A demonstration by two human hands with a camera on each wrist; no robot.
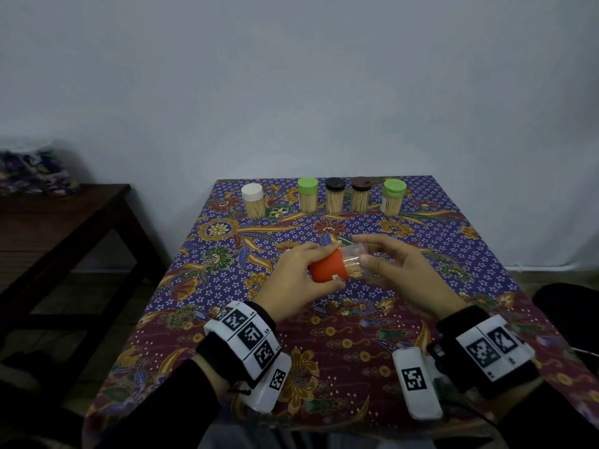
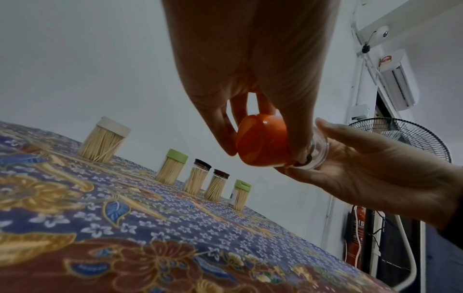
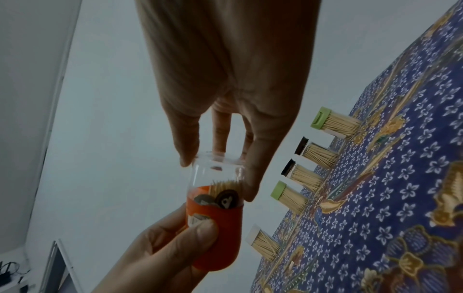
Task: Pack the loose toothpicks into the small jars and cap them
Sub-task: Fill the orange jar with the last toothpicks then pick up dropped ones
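Nearest, above the tablecloth: one clear jar held sideways, left hand gripping its orange cap, right hand grasping the base. Behind: five capped toothpick-filled jars in a row. Right wrist only: toothpicks lying at cap end.

My head view looks down over the table, jar row at far edge. Both wrist views sit close under the palms, sharing that jar row.
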